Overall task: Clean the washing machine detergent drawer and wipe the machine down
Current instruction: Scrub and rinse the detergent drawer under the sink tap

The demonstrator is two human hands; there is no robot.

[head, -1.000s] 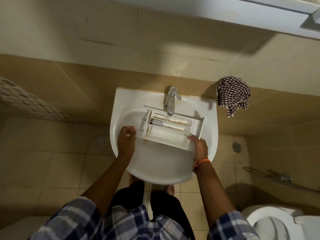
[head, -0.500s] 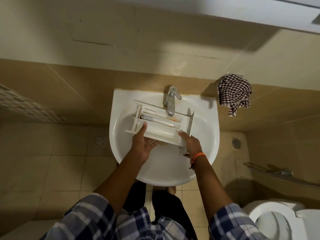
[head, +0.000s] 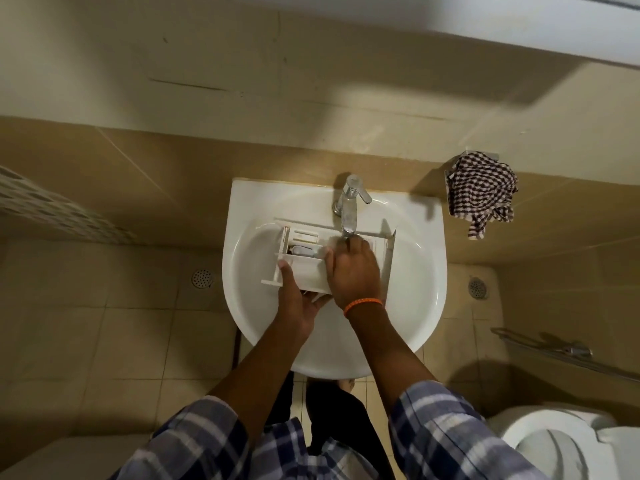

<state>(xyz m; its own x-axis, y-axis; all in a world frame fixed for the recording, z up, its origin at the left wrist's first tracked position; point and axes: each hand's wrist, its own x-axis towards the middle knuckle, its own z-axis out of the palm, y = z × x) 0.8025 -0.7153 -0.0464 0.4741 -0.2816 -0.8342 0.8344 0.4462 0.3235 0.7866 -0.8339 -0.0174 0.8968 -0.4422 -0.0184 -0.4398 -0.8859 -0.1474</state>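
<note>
Beige tiles cover the bathroom floor and the lower wall, with paler plaster above. White glazed sink juts from the wall, its rounded rim free on both sides, with two round floor drains flanking it. Chrome tap stands at the back edge, its spout over the white plastic detergent drawer, which sits inside the basin, boxy with ribbed compartments. Left hand takes the drawer's near left corner from below, thumb on top, a firm grip. Right hand, an orange band at the wrist, lies flat over the drawer's right part, fingers spread under the spout. Checked cloth hangs crumpled on the wall to the right. White toilet sits at the lower right.
</note>
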